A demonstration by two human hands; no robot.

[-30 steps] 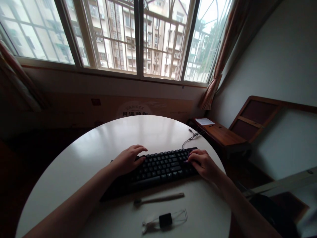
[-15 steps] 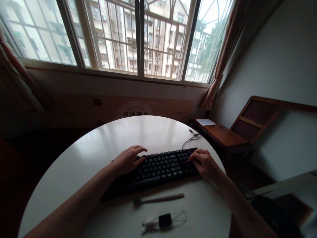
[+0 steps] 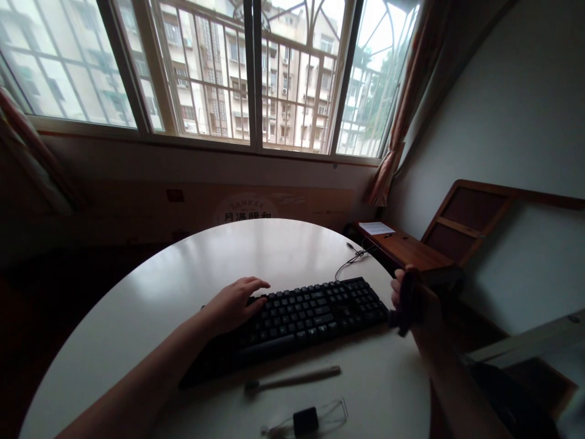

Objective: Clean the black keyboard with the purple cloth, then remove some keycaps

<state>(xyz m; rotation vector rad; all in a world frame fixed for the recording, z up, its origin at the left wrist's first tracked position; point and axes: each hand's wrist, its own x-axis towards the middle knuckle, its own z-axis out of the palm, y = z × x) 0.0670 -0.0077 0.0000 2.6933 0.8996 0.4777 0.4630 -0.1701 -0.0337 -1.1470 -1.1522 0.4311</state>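
Observation:
A black full-size keyboard (image 3: 320,310) lies slantwise on the white round table (image 3: 256,244). Across its left part rests my left hand (image 3: 237,303), fingers stretched out past the far edge, thumb apart over the keys. Off the keyboard's right end, my right hand (image 3: 414,292) is raised and closed around a dark purple cloth (image 3: 406,308), blurred by motion. On the near side of the keyboard lies a toothbrush (image 3: 299,378) with a beige handle and dark bristles. Closer still is a wire keycap puller (image 3: 305,421) with a black middle grip.
The keyboard's cable (image 3: 354,259) lies bundled near the table's far right edge. Beyond it stands a low wooden bench (image 3: 411,250) with a sheet of paper (image 3: 375,228) on it. A barred window (image 3: 256,79) with curtains fills the far wall.
My right hand has lifted off the keyboard's right part and moved right with the purple cloth, uncovering the number keys. My left hand stays on the keyboard. The view has shifted slightly.

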